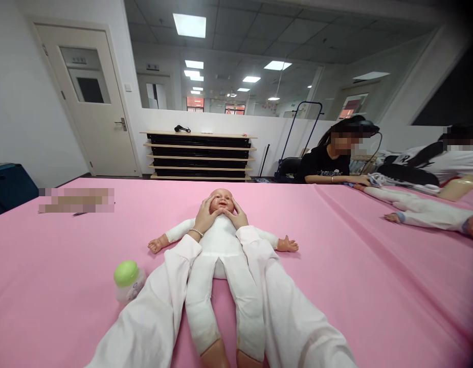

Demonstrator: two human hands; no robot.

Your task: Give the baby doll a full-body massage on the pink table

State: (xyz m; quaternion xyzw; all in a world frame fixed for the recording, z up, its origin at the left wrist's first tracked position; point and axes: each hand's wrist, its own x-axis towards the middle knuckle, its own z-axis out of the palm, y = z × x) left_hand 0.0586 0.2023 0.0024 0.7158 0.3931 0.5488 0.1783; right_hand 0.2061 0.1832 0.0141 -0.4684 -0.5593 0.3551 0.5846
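Observation:
A baby doll (221, 240) with a white cloth body lies on its back, its feet toward me and its arms spread wide. My left hand (206, 214), with a beaded bracelet at the wrist, lies along one side of the doll's head (222, 196). Against the other side rests my right hand (237, 214). Both hands have their fingers stretched out flat on the cheeks, and the thumbs come together at the chin. Beside my left forearm stands a jar (129, 281) with a green lid.
A pink cloth (336, 266) covers the table. To the right, a person in black (324, 161) wearing a headset touches another doll (424, 204); a pale bottle (456, 188) stands near it. A blurred-out item (77, 199) lies at the left. Behind the table is a low shelf (200, 153).

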